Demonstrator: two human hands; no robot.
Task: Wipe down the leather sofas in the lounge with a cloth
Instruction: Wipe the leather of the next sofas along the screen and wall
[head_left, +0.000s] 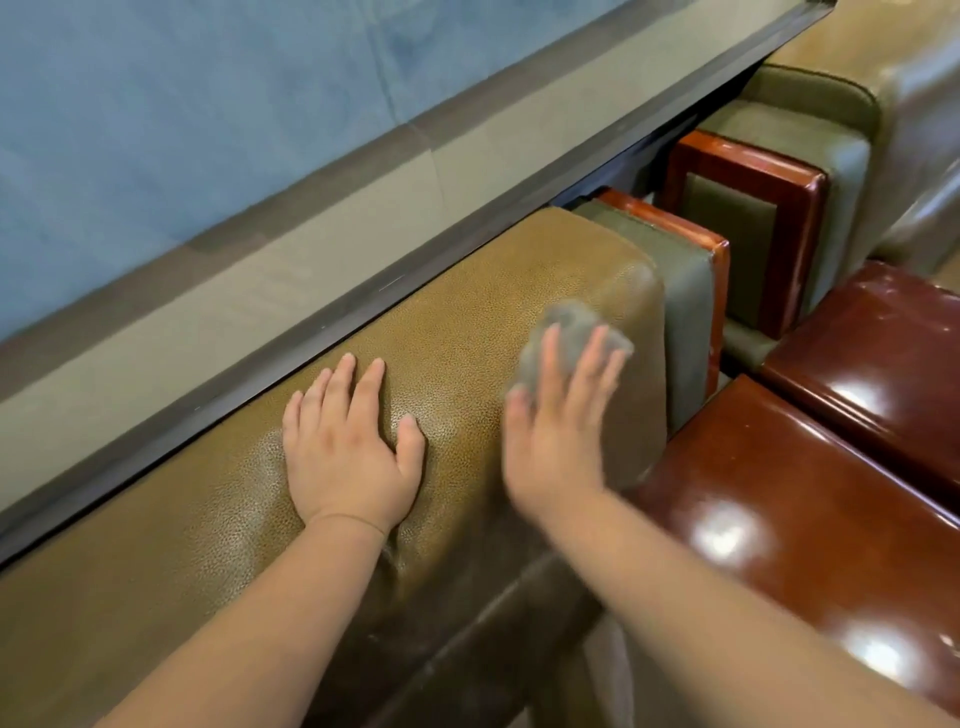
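An olive-brown leather sofa backrest (457, 306) runs from lower left to centre. My left hand (348, 441) lies flat on its top, fingers spread, holding nothing. To the right, my right hand (561, 415) presses a small grey cloth (569, 332) against the backrest near its right end; the hand and cloth are blurred by motion. Most of the cloth is covered by my fingers.
A glossy red-brown wooden armrest (810, 519) borders the sofa on the right. Beyond it stands a second sofa (841, 104) with its own wooden armrest (883, 353). A dark window ledge (322, 291) and glass run close behind the backrest.
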